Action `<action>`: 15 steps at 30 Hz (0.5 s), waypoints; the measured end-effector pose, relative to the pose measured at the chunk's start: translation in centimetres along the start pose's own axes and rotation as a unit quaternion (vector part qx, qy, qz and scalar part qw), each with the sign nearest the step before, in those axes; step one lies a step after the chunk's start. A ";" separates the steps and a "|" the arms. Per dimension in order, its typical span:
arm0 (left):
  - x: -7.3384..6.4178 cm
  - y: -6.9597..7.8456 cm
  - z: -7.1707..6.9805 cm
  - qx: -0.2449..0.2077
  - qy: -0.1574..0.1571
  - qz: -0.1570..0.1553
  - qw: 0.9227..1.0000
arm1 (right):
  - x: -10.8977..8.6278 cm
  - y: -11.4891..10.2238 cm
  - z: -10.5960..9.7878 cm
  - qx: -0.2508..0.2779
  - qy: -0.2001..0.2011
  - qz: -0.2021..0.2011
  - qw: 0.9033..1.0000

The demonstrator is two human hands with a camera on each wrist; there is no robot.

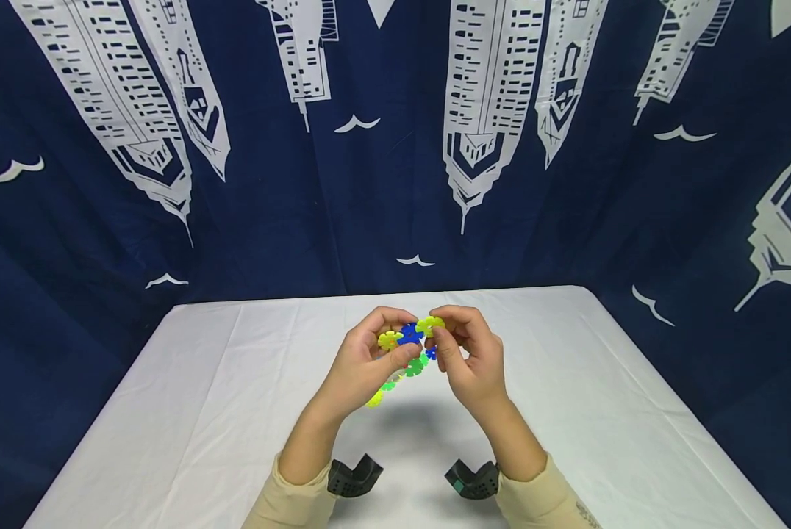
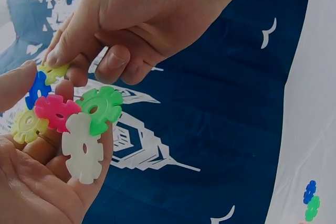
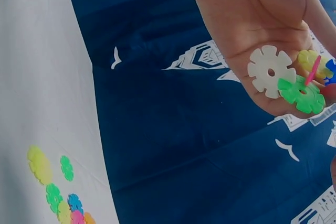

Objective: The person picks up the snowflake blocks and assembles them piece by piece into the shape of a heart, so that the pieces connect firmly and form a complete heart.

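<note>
Notched plastic snowflake discs are joined in a small cluster held up over the table. My left hand [image 1: 362,371] grips the cluster, its thumb on a blue disc [image 1: 409,333] beside a yellow disc [image 1: 389,340]. In the left wrist view, a pink disc [image 2: 56,112], a green disc [image 2: 101,107] and a white disc [image 2: 84,150] show over the left palm. With thumb and fingers, my right hand [image 1: 473,360] pinches another yellow disc [image 1: 430,325] at the blue disc's edge. How far the two slot together is too small to tell.
Several more discs lie on the white-covered table [image 1: 567,411] below the hands, among them a yellow disc [image 3: 39,164], a green disc [image 3: 66,168] and a blue disc [image 3: 75,202]. A dark blue printed curtain [image 1: 369,206] hangs behind the table.
</note>
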State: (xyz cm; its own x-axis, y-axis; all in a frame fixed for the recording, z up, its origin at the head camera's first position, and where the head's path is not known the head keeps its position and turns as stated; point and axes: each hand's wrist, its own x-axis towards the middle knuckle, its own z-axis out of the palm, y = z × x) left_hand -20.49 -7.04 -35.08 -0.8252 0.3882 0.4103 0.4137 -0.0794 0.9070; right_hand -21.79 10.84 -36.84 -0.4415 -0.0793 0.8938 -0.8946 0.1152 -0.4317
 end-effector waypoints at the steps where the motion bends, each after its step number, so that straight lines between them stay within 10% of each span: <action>1: 0.0 0.0 0.0 -0.002 -0.001 0.000 1.000 | 0.0 0.0 0.0 -0.001 0.000 0.001 1.000; 15: 0.2 -0.6 0.3 0.107 0.040 0.064 0.991 | 0.0 -0.4 0.1 0.017 -0.021 0.061 0.998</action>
State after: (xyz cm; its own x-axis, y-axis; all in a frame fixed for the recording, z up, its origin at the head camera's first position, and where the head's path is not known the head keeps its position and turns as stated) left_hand -20.81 -6.66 -35.61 -0.7851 0.3136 0.5340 0.5815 0.0765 0.8100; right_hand -21.48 10.66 -36.68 -0.5497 -0.1075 0.8284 -0.8351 0.0935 -0.5420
